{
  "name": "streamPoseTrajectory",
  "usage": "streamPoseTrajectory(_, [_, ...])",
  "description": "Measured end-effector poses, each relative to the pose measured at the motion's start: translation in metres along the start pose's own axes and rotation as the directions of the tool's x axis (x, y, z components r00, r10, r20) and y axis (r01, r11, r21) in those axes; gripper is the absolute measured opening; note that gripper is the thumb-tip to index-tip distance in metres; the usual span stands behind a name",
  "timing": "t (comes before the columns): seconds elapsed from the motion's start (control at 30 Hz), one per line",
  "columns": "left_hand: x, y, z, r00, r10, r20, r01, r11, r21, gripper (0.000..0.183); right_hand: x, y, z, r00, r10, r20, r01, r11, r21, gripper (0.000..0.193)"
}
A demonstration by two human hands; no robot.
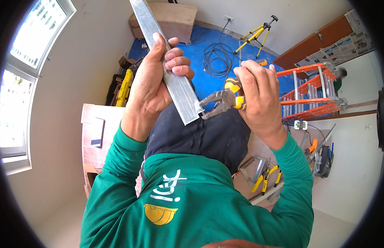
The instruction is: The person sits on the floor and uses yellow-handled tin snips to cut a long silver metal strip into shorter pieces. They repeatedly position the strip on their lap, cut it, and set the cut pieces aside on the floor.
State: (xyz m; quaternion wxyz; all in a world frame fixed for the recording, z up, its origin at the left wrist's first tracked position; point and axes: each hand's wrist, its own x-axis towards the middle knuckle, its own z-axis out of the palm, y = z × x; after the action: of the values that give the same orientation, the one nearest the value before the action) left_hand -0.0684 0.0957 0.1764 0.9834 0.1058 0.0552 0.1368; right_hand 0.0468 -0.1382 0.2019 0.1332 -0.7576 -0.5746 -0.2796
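A long grey metal channel (180, 89) slants down from the top of the head view to above my lap. My left hand (161, 74) is wrapped round it, the thumb lying along its face. In my right hand (260, 95) is a pair of pliers (223, 100) with yellow and black handles, gripped in closed fingers. The plier jaws sit at the near end of the channel, around its right edge, with a small bent bit of metal between them. How tightly the jaws close cannot be made out.
An orange ladder (310, 101) lies to the right, and a yellow tripod (258, 35) stands on the blue floor sheet (200, 41) beside a coiled black cable (218, 60). Yellow-handled tools (264, 182) lie lower right. A phone (98, 132) rests on a wooden surface at left.
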Motion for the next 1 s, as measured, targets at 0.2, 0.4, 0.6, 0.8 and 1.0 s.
streamPoseTrajectory(0.2, [0.000,-0.005,0.007,1.000,0.027,-0.001,-0.027,1.000,-0.009,0.040,0.002,0.000,0.000,0.999,-0.010,-0.037,0.002,0.980,-0.197,0.038])
streamPoseTrajectory(0.4, [-0.006,-0.002,0.018,0.997,0.055,-0.051,-0.054,0.998,0.025,0.038,0.021,0.016,-0.001,0.954,-0.242,-0.176,0.202,0.955,-0.215,0.019])
streamPoseTrajectory(0.6, [-0.008,0.003,0.009,0.997,0.047,-0.067,-0.042,0.996,0.077,0.037,0.045,0.037,-0.005,0.904,-0.411,0.122,0.411,0.911,0.026,0.014])
streamPoseTrajectory(0.8, [0.001,-0.008,-0.016,0.985,0.020,-0.169,0.008,0.986,0.164,0.042,0.066,0.046,0.013,0.429,-0.345,0.835,-0.192,0.868,0.457,0.029])
streamPoseTrajectory(1.0, [0.002,-0.015,-0.043,0.982,0.022,-0.187,0.007,0.988,0.154,0.044,0.051,0.045,0.020,0.341,-0.320,0.884,-0.284,0.862,0.421,0.026])
